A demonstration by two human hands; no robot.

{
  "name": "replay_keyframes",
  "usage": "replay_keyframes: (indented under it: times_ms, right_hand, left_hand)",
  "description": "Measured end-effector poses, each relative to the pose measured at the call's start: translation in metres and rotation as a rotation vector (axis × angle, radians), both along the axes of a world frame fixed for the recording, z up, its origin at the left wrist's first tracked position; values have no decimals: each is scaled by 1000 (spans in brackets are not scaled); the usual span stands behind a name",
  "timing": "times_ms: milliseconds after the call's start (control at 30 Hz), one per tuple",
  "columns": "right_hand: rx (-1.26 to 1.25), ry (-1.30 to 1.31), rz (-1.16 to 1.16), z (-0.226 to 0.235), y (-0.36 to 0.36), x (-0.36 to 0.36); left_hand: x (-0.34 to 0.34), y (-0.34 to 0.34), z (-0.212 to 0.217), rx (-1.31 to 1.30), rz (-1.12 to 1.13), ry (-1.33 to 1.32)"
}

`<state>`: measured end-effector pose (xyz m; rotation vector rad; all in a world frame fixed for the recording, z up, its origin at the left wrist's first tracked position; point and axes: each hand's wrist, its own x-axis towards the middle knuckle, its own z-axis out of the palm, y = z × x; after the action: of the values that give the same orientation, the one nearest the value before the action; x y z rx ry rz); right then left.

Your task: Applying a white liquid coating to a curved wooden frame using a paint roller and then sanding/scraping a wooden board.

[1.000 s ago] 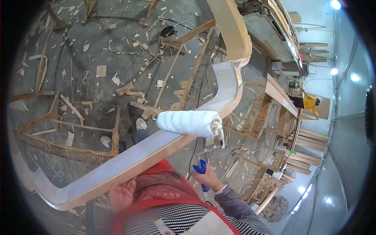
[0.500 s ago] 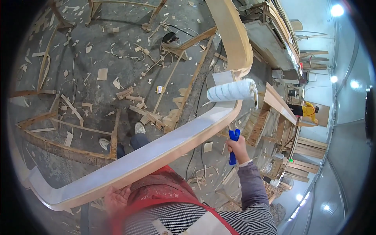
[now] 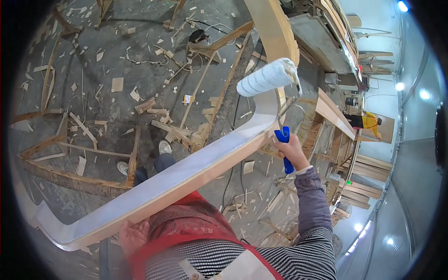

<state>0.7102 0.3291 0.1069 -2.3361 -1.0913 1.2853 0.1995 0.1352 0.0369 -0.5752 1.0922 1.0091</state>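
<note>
My right hand point(image 3: 292, 152) is wrapped round the blue handle of a paint roller point(image 3: 267, 77). Its fuzzy white sleeve, wet-looking and wound with faint lines, is over the far right bend of a long curved wooden piece point(image 3: 182, 165). Whether the sleeve touches the wood I cannot tell. A whitish, shiny coat covers the straight stretch of the piece's broad face; its side edge is bare pale wood. My left hand point(image 3: 134, 234) lies against the near edge at lower left, its fingers loosely bent and a little apart, partly blurred.
Rough wooden frames point(image 3: 77, 179) stand on the grey floor point(image 3: 154, 28) beyond the piece, amid scattered offcuts and cables. Stacked boards point(image 3: 322, 42) and a bench with a plank point(image 3: 333, 112) are at right. A person in yellow point(image 3: 370, 122) works farther off.
My right hand has moved up and slightly right with the paint roller. The sleeve has shifted up and left and tilted. My left hand stays near the same edge.
</note>
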Motion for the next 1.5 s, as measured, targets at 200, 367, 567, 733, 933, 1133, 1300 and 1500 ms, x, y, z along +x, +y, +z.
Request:
replay_keyframes:
  times_ms: [200,367,567,733,933,1133,1300,1500]
  right_hand:
    - [-72,2,-101,3,-65,15]
    - [-69,135,-336,-1,-106,-31]
    - [-201,402,-413,3,-144,-120]
    - [-374,261,-52,13,-166,-168]
    - [-119,288,664,-11,-134,-242]
    - [-151,386,1098,-16,-77,-356]
    - [-152,336,1351,-28,-81,-484]
    - [-145,411,1399,-59,-123,-638]
  left_hand:
    - [-1,-1,0,44,6,-8]
    - [-9,-4,0,58,42,-48]
    - [-18,-17,3,92,82,-138]
    - [-2,-11,-28,390,-259,64]
    - [-22,-16,-34,238,26,-242]
    - [-62,-48,-45,381,-221,-169]
    - [-180,-106,-39,382,-453,41]
    - [-375,-179,-52,644,-695,741]
